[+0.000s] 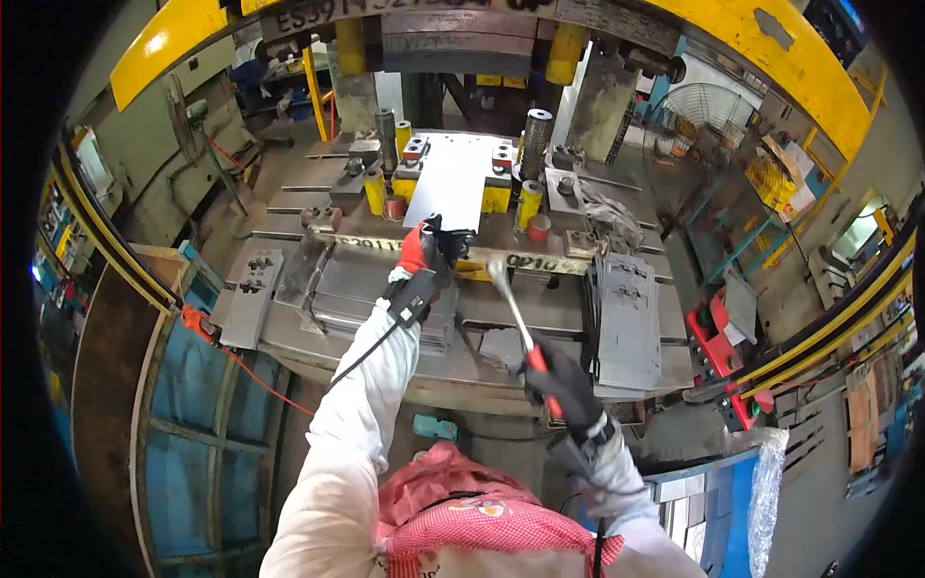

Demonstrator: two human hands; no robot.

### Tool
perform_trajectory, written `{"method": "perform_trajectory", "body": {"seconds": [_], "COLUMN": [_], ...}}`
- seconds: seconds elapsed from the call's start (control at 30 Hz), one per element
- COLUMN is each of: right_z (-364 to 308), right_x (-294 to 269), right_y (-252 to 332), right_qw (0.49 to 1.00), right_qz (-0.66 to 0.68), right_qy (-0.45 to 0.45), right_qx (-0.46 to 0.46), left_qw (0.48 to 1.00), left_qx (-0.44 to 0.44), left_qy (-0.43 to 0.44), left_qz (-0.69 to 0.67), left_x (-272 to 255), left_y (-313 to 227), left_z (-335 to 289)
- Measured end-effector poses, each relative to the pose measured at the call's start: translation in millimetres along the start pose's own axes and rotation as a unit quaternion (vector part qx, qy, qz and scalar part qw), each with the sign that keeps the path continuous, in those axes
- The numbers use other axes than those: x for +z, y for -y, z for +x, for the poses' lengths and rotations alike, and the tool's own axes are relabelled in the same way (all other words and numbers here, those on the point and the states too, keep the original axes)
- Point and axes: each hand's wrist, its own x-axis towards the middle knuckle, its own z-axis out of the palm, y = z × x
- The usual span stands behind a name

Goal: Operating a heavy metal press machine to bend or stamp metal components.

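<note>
A bright flat metal sheet (448, 183) lies in the lower die of a press, between yellow and dark guide posts. At its near edge is my left hand (426, 252), in a red and black glove, its fingers closed at the edge; the fingertips are partly hidden. My right hand (568, 387), black-gloved, is wrapped round the red handle of a tool (514, 310) with a bright metal shaft. The tool points up and away, its wider end near the die's front edge. Whether that end touches anything is hard to tell.
A stack of grey metal sheets (371, 289) lies near my left forearm. Formed metal parts (626, 323) are piled on the right of the press bed. Overhead hangs the upper die (458, 43). A red control box (718, 356) stands at the right, a blue frame (188, 385) at the left.
</note>
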Motion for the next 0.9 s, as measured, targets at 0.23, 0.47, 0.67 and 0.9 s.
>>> {"method": "perform_trajectory", "body": {"seconds": [0.23, 0.47, 0.67, 0.9], "right_z": [191.8, 249.9, 89.5, -65.3], "right_x": [-19.6, -38.4, -2.9, 37.3], "right_y": [51.6, 62.4, 4.4, -82.9], "right_qw": [0.991, 0.996, 0.994, 0.983], "right_qz": [-0.045, 0.043, 0.029, 0.041], "right_qy": [-0.026, 0.026, -0.068, -0.115], "right_qx": [-0.123, -0.078, -0.083, 0.140], "left_qw": [0.996, 0.988, 0.992, 0.995], "left_qx": [-0.047, -0.123, -0.110, 0.061], "left_qy": [-0.035, -0.066, -0.059, -0.082], "left_qz": [-0.063, -0.073, -0.036, -0.008], "left_x": [2.3, 19.3, 1.4, -40.0], "left_y": [-28.7, -26.4, -34.6, 4.1], "left_z": [-27.2, -32.5, -34.4, 26.9]}}
